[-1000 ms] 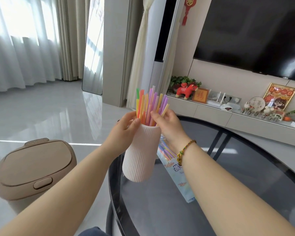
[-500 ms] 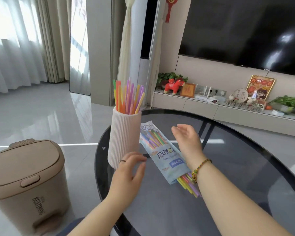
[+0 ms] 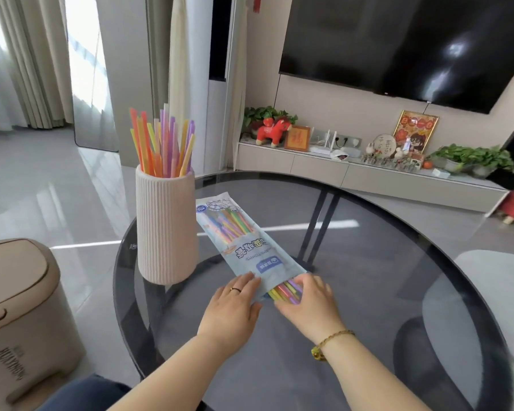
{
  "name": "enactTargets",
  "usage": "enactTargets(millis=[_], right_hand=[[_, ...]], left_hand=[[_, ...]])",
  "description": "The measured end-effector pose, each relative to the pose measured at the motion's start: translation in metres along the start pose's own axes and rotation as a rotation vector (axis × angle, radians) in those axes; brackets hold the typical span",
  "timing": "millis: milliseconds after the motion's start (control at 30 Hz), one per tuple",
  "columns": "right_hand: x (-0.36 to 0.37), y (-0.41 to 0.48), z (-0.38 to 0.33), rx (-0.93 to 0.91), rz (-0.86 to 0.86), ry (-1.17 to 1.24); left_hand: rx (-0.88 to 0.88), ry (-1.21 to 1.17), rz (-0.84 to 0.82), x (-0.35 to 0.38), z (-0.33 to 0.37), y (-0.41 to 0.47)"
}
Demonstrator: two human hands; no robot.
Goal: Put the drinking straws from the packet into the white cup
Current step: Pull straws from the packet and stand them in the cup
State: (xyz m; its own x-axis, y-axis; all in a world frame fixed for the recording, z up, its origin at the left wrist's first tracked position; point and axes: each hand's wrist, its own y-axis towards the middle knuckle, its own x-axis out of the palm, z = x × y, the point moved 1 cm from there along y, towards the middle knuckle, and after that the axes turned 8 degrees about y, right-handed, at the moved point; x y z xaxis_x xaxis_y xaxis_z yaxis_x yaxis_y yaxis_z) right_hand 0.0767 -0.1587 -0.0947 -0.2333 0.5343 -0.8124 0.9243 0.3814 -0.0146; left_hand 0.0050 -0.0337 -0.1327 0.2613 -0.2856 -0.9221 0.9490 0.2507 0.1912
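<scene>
**Both hands settling on the packet's open end**

Over the last half second both hands have been dropping to the near end of the packet: the left hand point(image 3: 235, 307) is leaving the foot of the cup, and the right hand point(image 3: 306, 304) is coming down from above the packet.

In the head view, the straw packet point(image 3: 244, 241) is lying flat on the dark glass table point(image 3: 368, 262). It is running slantwise, with its sealed end just beside the white ribbed cup point(image 3: 166, 226) and its open end nearest the person. The left hand's fingers are lying straight and flat on the near corner of the packet, pressing it to the table; a ring point(image 3: 235, 289) is showing on one finger. The right hand's fingers are curling down over the protruding straws point(image 3: 285, 292) at the packet's mouth, gripping their ends. A beaded bracelet point(image 3: 330, 342) is sitting on that wrist.

The cup is standing upright near the table's left edge, apart from both hands. A bunch of coloured standing straws point(image 3: 163, 146) is fanning out of its top. A beige pedal bin point(image 3: 21, 307) is standing on the floor to the left of the table.
</scene>
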Motion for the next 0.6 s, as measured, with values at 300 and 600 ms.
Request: enactTargets(millis=[300,600], right_hand=[[0.022,0.008,-0.018,-0.134,0.020,-0.538],[0.016,0.011,-0.014,-0.302,0.016,-0.856]], left_hand=[[0.020,0.032,0.018,0.005,-0.001,0.002],[-0.002,0.059,-0.014,0.006,-0.001,0.003]])
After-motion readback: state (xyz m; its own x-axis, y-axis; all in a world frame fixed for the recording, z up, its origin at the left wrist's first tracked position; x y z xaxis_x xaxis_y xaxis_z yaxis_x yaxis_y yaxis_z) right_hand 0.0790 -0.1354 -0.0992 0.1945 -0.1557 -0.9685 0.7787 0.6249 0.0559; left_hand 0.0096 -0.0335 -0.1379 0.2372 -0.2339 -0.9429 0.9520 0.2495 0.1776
